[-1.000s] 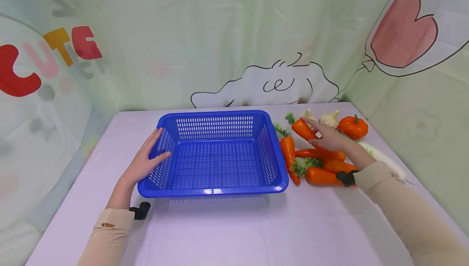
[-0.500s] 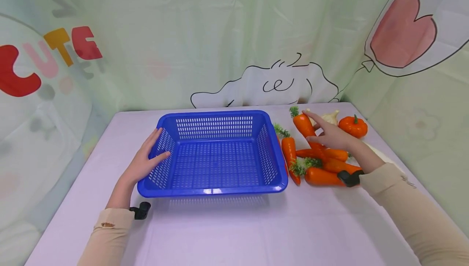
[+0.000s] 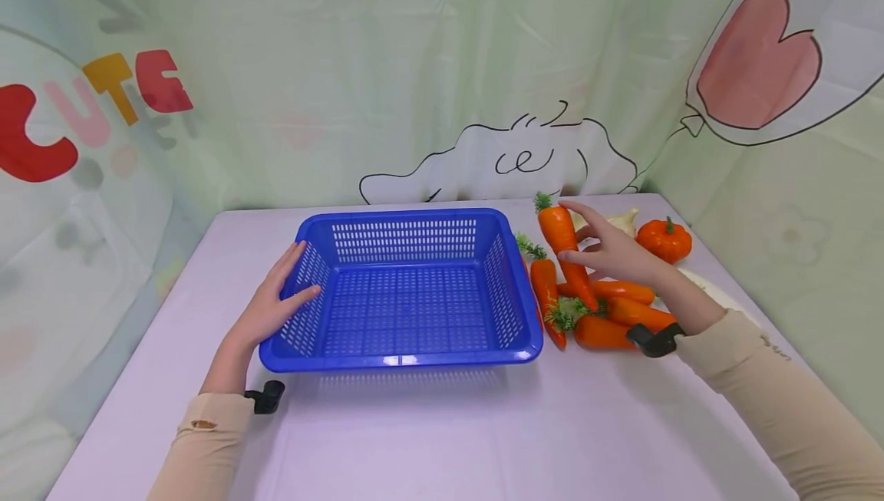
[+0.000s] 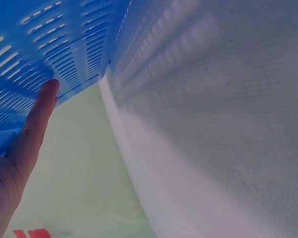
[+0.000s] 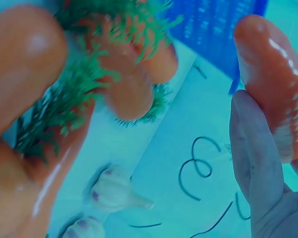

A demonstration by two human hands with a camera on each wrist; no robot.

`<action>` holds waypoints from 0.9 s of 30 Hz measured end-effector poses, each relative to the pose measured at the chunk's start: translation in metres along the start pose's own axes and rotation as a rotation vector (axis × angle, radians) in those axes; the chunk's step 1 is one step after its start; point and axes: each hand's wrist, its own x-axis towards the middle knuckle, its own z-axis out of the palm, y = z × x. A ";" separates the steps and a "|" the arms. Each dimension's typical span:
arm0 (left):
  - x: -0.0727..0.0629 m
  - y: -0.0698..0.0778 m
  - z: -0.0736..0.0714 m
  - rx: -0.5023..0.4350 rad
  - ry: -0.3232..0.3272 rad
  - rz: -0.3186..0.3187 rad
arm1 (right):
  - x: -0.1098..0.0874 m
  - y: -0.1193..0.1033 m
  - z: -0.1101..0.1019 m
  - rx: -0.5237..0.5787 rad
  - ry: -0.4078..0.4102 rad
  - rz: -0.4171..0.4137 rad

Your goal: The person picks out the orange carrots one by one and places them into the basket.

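My right hand [image 3: 611, 252] pinches an orange carrot [image 3: 558, 229] with a green leafy top between thumb and fingers. The carrot tilts over other carrots, its thin tip pointing down toward me. In the right wrist view the held carrot [image 5: 270, 64] is at the right, against the fingers [image 5: 263, 163]. A blue plastic basket [image 3: 400, 363] with slotted walls stands in the middle of the table. At its left side rests my left hand [image 3: 269, 309], fingers straight along the outer wall and thumb over the rim. The left wrist view shows a straight finger [image 4: 35, 124] touching the basket wall [image 4: 74, 44].
Several carrots [image 3: 604, 332] lie right of the basket, one of them [image 3: 544, 280] close beside its wall. Behind my right hand are garlic bulbs [image 3: 625, 221] and a small orange pumpkin [image 3: 664, 242]. A white radish [image 3: 711, 286] is partly hidden by the right forearm.
My right hand has lifted the carrot from the pile and moved it slightly left, toward the basket; it now stands more upright. The left hand and basket have stayed put.
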 end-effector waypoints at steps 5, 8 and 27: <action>-0.001 0.002 0.000 -0.005 -0.009 -0.003 | 0.003 -0.012 0.007 0.015 0.010 -0.013; -0.001 0.002 0.000 -0.004 -0.007 -0.002 | 0.004 -0.019 0.013 0.041 0.003 -0.019; 0.002 -0.004 0.002 -0.007 0.000 -0.007 | 0.028 -0.074 0.048 0.254 -0.090 0.008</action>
